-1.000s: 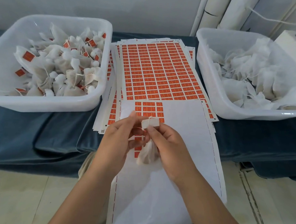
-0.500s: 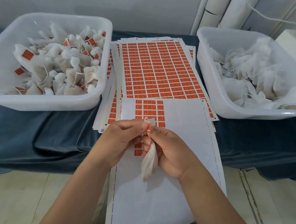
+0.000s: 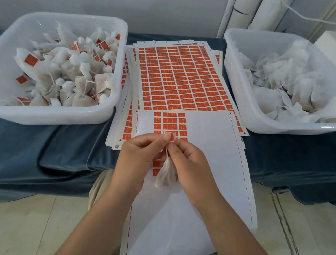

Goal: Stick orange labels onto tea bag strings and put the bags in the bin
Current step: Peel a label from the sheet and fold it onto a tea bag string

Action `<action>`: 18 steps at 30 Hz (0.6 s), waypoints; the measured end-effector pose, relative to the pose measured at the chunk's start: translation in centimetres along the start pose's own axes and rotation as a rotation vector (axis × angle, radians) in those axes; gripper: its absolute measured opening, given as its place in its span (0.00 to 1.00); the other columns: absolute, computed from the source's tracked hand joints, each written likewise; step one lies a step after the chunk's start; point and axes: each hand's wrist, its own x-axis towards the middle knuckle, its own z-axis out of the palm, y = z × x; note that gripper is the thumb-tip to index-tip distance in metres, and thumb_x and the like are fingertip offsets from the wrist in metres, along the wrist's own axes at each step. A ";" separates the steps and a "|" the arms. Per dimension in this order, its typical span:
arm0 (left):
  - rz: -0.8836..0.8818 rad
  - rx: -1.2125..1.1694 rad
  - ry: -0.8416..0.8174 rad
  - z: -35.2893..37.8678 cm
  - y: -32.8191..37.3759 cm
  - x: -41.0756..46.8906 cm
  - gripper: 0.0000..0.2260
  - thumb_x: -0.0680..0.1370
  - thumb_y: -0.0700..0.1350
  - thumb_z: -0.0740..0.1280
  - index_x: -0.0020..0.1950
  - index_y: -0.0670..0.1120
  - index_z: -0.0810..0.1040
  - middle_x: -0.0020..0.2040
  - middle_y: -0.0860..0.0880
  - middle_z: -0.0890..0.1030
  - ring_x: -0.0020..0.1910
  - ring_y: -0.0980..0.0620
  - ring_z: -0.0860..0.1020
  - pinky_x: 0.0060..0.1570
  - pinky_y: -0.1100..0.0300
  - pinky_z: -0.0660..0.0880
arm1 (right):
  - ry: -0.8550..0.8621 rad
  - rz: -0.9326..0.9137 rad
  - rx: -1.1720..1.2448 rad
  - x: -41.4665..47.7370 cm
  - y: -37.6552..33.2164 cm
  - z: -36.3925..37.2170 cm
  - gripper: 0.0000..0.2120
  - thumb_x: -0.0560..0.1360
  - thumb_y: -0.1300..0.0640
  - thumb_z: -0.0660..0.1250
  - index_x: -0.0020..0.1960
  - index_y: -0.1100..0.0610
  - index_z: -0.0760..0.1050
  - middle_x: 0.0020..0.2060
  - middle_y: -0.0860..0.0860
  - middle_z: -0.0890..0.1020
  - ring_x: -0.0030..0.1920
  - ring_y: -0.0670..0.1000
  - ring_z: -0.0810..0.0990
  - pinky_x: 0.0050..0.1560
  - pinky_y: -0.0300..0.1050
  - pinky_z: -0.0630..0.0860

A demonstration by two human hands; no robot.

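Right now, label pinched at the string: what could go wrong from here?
1. The orange label is pinched by the left hand while the right hand pinches the string; it could close crooked or stick to skin.
2. The tea bag hangs free below; a tug may pull the string out.
3. Lookalike bins: labelled bags sit in the left bin, not the right bin.

**Small packing workshop, hand-labelling station**

Desk (image 3: 48,151), draped in dark blue cloth, is carrying bulk stock: left bin (image 3: 55,115) is holding tea bags (image 3: 70,70) already bearing orange labels; right bin (image 3: 239,76) is holding plain ones. Stacked label sheets (image 3: 184,76) are lying between the bins. White rolls (image 3: 262,14) are standing by the wall (image 3: 148,8) behind. Work is being done by hand: left hand (image 3: 139,157) is pinching an orange label (image 3: 172,137), right hand (image 3: 192,166) is gripping one tea bag (image 3: 166,175) by its string.
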 end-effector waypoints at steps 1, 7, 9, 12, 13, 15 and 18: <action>0.007 0.003 0.009 0.1 0.0 -0.1 0.14 0.71 0.58 0.76 0.49 0.49 0.90 0.38 0.54 0.86 0.36 0.58 0.83 0.38 0.65 0.79 | 0.000 -0.019 -0.013 -0.1 -0.1 0.1 0.14 0.86 0.47 0.62 0.50 0.31 0.83 0.52 0.36 0.86 0.56 0.38 0.83 0.53 0.29 0.78; 0.019 -0.008 0.011 -0.1 -0.1 -0.2 0.16 0.68 0.59 0.78 0.45 0.47 0.90 0.33 0.51 0.82 0.32 0.57 0.77 0.35 0.66 0.77 | 0.017 0.021 0.022 0.2 0.6 0.0 0.13 0.81 0.40 0.58 0.55 0.32 0.81 0.54 0.38 0.86 0.58 0.42 0.84 0.58 0.40 0.81; 0.000 -0.035 0.012 -0.2 0.1 -0.1 0.16 0.67 0.57 0.79 0.45 0.47 0.90 0.36 0.50 0.84 0.33 0.57 0.80 0.37 0.65 0.78 | 0.035 0.037 0.029 0.4 0.7 -0.2 0.16 0.81 0.38 0.57 0.57 0.38 0.82 0.53 0.44 0.87 0.56 0.48 0.86 0.60 0.51 0.82; -0.040 -0.064 0.001 -0.4 0.2 0.0 0.13 0.69 0.52 0.79 0.48 0.45 0.90 0.46 0.44 0.89 0.43 0.49 0.87 0.45 0.57 0.83 | 0.066 -0.081 -0.070 0.5 0.3 -0.4 0.11 0.83 0.39 0.61 0.52 0.40 0.82 0.49 0.41 0.87 0.52 0.44 0.86 0.52 0.40 0.83; -0.043 -0.048 -0.004 -0.5 0.3 0.1 0.13 0.71 0.51 0.79 0.50 0.44 0.90 0.49 0.42 0.89 0.47 0.45 0.88 0.48 0.54 0.84 | 0.075 -0.113 -0.082 0.5 0.1 -0.6 0.10 0.84 0.42 0.63 0.51 0.43 0.82 0.48 0.41 0.87 0.52 0.43 0.86 0.50 0.37 0.82; -0.058 -0.036 -0.045 -0.8 0.5 0.2 0.13 0.73 0.50 0.78 0.53 0.44 0.90 0.52 0.41 0.88 0.52 0.42 0.88 0.52 0.53 0.84 | 0.070 -0.153 -0.104 0.6 0.1 -0.9 0.09 0.84 0.47 0.64 0.52 0.47 0.82 0.48 0.42 0.86 0.53 0.44 0.85 0.51 0.36 0.81; -0.135 -0.092 -0.142 -0.9 1.2 0.2 0.14 0.76 0.51 0.74 0.58 0.47 0.89 0.57 0.45 0.88 0.52 0.49 0.87 0.51 0.60 0.82 | 0.070 -0.186 -0.178 0.8 0.0 -1.1 0.08 0.85 0.49 0.63 0.55 0.49 0.81 0.50 0.42 0.86 0.55 0.46 0.85 0.56 0.42 0.82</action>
